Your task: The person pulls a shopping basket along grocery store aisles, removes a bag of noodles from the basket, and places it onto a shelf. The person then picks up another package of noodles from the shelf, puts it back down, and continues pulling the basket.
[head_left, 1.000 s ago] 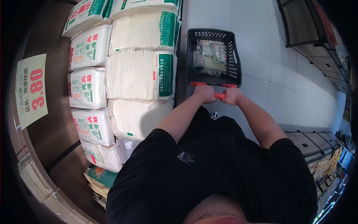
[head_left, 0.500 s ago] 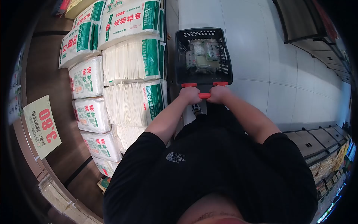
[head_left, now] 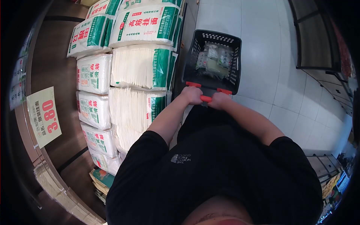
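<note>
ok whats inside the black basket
Several plastic packets lie together inside the black basket. They cover part of its bottom, so anything under them cannot be seen.

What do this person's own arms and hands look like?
Short, plain black sleeves leave the forearms bare. The left grip and right grip are ungloved human hands, with nothing visibly worn on either one.
</note>
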Action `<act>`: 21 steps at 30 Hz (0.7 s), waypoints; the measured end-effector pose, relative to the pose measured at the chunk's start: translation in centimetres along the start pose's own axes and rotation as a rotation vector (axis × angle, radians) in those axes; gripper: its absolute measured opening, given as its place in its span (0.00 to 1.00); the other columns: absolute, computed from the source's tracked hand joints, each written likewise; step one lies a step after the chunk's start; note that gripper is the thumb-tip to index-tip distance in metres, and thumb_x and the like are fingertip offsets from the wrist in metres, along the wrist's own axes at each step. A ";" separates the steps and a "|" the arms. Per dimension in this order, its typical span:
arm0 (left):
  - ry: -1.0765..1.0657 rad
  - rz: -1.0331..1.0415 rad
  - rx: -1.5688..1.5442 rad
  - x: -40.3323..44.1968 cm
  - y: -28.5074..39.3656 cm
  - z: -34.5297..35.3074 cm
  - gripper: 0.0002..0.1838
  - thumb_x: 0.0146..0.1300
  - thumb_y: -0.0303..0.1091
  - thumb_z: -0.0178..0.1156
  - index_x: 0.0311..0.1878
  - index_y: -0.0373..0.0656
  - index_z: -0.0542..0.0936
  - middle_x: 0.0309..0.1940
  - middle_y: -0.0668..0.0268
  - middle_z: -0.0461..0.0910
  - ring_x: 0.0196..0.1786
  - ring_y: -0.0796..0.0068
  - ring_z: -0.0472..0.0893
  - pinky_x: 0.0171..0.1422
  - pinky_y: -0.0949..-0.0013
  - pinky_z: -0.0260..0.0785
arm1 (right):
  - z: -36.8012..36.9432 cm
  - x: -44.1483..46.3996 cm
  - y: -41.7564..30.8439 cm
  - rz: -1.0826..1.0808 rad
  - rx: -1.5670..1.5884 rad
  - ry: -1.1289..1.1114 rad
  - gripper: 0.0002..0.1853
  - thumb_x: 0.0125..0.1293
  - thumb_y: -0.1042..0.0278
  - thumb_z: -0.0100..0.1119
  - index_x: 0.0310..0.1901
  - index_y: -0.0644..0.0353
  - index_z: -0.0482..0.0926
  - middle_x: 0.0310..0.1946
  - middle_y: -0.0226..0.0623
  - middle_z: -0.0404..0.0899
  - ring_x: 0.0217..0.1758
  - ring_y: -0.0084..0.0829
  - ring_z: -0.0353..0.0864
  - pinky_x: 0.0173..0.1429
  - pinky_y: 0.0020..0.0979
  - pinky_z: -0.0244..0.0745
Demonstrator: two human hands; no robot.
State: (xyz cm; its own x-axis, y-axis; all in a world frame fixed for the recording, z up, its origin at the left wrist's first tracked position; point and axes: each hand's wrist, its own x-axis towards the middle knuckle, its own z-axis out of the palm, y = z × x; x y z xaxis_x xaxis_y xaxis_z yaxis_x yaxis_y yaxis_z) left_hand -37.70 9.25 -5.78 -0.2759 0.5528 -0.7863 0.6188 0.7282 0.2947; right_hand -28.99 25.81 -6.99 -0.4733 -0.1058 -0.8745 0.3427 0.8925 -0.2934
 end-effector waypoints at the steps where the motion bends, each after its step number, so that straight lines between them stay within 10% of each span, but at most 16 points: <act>1: 0.002 0.004 -0.007 0.3 0.0 -0.3 0.17 0.54 0.49 0.63 0.43 0.53 0.90 0.45 0.61 0.89 0.53 0.58 0.87 0.59 0.52 0.78 | -0.2 0.2 0.3 -0.005 -0.002 0.011 0.30 0.62 0.40 0.59 0.54 0.57 0.86 0.55 0.45 0.86 0.60 0.46 0.84 0.63 0.47 0.79; 21: -0.009 0.110 -0.058 6.8 -2.1 -8.1 0.19 0.56 0.50 0.61 0.46 0.52 0.89 0.46 0.61 0.88 0.53 0.58 0.86 0.58 0.54 0.79 | -10.3 3.6 3.0 -0.063 -0.077 -0.007 0.26 0.63 0.41 0.57 0.46 0.57 0.86 0.45 0.49 0.87 0.53 0.50 0.85 0.58 0.47 0.78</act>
State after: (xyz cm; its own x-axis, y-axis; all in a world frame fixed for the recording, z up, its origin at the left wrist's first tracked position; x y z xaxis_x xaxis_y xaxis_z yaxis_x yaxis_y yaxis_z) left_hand -46.83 14.73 -7.34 -0.2020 0.6270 -0.7523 0.6012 0.6858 0.4101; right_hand -38.04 32.67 -7.01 -0.4860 -0.1661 -0.8581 0.2485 0.9150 -0.3179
